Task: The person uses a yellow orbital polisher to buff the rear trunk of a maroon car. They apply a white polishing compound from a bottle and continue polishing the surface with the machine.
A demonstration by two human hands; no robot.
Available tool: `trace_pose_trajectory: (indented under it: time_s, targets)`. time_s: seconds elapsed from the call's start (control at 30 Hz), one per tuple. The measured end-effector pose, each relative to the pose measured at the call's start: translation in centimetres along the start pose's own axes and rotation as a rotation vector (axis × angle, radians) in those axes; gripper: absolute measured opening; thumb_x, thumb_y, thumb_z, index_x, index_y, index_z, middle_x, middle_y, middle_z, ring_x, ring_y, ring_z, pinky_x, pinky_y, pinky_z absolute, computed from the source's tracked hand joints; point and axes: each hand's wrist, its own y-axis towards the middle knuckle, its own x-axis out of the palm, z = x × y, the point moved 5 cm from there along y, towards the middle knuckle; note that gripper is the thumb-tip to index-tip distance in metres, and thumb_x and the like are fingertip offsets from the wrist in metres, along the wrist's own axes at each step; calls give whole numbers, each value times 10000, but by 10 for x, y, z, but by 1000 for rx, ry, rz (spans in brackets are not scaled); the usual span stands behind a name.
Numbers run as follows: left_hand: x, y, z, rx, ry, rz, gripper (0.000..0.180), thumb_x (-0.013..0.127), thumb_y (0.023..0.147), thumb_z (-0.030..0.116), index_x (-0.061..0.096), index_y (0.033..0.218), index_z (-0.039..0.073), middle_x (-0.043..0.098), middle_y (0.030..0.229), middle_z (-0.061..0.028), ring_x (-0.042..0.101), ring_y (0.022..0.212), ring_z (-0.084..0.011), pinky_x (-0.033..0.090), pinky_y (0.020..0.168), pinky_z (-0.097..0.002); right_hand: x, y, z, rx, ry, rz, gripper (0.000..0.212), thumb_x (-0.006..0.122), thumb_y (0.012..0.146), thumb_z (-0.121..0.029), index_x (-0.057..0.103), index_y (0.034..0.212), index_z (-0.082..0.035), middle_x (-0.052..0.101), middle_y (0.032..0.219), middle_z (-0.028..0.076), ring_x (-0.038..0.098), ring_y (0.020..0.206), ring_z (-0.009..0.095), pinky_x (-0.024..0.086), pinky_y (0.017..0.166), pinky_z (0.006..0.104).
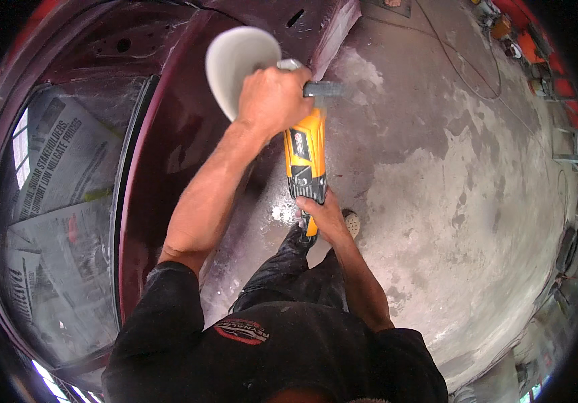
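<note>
A yellow and black power polisher stretches between my hands in front of my body. Its round white pad faces left, edge slightly blurred, close to a glossy dark maroon car panel; whether it touches the paint I cannot tell. My left hand is closed around the front of the tool, just behind the pad, where a dark grip sticks out to the right. Around the rear handle my right hand is wrapped, lower and nearer to me.
On the left, a car window has newspaper sheets behind or on it. Stained concrete floor spreads to the right, with a cord lying on it at the far side. Assorted items line the right wall, among them an orange object.
</note>
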Motion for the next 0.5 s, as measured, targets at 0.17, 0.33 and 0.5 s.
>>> trace_pose_trajectory:
  time_s: [0.17,0.33,0.5]
  targets:
    - [-51,-4,11,71,51,183,267,749,690,198,725,934,92,687,741,-176,691,712,-354,567,693,-440,9,-2,-27,-80,4,-90,386,736,783,-125,553,1102,-8,636,861,46,613,717,132,520,677,303]
    - [-61,-27,11,14,75,142,189,731,670,142,695,838,62,670,700,-175,686,683,-351,553,654,-446,10,-14,-14,8,-109,-117,507,748,771,-134,516,1196,17,638,931,67,639,784,160,541,738,317]
    - [-46,-23,6,44,27,114,197,730,684,159,706,856,66,670,697,-172,683,685,-363,555,662,-450,9,-12,2,36,-53,-100,484,748,771,-127,529,1181,10,637,929,72,637,782,154,540,720,317]
